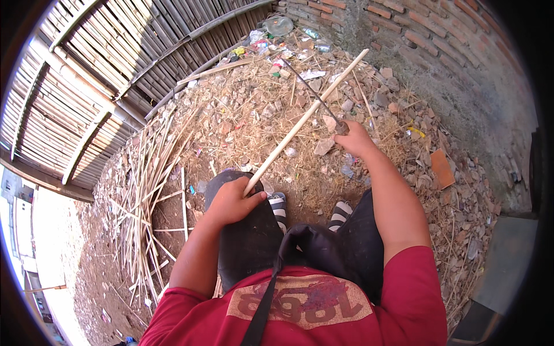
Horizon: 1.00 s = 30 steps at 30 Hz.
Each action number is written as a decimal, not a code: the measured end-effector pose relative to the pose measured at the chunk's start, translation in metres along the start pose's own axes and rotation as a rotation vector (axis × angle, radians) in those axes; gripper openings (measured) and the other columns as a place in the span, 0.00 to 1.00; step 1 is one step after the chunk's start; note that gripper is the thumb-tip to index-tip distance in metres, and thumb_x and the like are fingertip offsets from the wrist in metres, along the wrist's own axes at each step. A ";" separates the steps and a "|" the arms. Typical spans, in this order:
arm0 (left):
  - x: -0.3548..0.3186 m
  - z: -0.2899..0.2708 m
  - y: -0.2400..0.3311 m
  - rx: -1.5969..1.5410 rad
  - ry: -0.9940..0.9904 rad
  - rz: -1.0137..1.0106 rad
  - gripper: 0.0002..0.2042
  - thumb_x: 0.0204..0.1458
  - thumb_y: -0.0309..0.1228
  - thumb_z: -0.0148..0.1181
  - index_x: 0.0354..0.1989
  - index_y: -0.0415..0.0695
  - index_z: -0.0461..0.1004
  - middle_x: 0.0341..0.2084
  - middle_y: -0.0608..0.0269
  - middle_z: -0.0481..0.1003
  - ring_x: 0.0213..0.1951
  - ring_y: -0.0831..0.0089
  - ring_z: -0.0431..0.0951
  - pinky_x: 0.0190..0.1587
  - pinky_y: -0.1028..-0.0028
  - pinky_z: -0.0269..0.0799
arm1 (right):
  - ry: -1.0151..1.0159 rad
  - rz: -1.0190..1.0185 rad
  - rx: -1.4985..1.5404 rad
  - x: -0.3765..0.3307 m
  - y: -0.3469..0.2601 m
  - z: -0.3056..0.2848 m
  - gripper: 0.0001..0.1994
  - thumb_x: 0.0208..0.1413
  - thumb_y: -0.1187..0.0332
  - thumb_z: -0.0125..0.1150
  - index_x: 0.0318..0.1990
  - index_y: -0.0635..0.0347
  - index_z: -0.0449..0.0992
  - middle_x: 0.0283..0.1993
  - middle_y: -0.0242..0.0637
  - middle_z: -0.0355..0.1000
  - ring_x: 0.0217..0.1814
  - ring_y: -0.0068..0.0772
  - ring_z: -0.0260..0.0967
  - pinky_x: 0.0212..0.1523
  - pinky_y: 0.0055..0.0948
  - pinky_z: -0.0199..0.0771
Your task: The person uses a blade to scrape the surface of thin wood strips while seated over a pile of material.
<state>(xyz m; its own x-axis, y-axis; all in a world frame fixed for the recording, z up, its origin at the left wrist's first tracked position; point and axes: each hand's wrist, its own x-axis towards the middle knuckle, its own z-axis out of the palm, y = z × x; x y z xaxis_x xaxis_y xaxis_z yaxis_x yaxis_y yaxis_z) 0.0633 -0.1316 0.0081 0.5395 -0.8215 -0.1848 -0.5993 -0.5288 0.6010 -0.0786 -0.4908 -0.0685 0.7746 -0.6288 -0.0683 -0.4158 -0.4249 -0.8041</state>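
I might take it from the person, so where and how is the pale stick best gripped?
Probably near the far tip of the stick, coming from the far side: it is straight and slim, and that end sticks out free. The left hand closes on the near end, and the dark tool in the right hand crosses it partway in this view.

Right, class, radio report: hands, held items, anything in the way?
Left hand gripping long pale wooden stick; right hand gripping slim dark metal-looking tool. Tool crosses stick in view, contact unclear. Grey-brown stony rubble beneath; nothing seen blocking hands.
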 end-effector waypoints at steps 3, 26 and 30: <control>0.001 0.001 -0.003 -0.030 0.013 -0.006 0.21 0.55 0.48 0.66 0.32 0.38 0.75 0.25 0.47 0.77 0.30 0.49 0.79 0.35 0.56 0.71 | -0.063 -0.071 -0.012 -0.016 -0.028 0.007 0.18 0.48 0.61 0.71 0.41 0.64 0.78 0.33 0.42 0.77 0.34 0.39 0.73 0.40 0.38 0.72; 0.028 -0.013 0.032 -0.121 0.125 0.010 0.16 0.62 0.40 0.52 0.42 0.35 0.74 0.27 0.45 0.77 0.35 0.51 0.80 0.41 0.57 0.72 | 0.081 -0.145 -0.081 -0.039 -0.063 -0.036 0.15 0.51 0.61 0.72 0.36 0.64 0.76 0.28 0.38 0.71 0.31 0.33 0.67 0.38 0.36 0.68; 0.029 -0.015 0.035 -0.122 0.182 -0.028 0.18 0.64 0.42 0.52 0.43 0.35 0.74 0.30 0.42 0.78 0.39 0.48 0.81 0.43 0.57 0.72 | 0.120 -0.227 -0.009 -0.038 -0.057 -0.033 0.16 0.51 0.59 0.72 0.34 0.63 0.76 0.26 0.38 0.72 0.29 0.34 0.67 0.36 0.36 0.68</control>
<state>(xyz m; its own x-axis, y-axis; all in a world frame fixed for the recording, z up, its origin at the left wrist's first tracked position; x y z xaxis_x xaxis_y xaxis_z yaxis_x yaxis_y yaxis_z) 0.0671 -0.1709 0.0357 0.6594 -0.7489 -0.0661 -0.5125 -0.5121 0.6893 -0.1001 -0.4649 -0.0006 0.7870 -0.5888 0.1845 -0.2419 -0.5695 -0.7856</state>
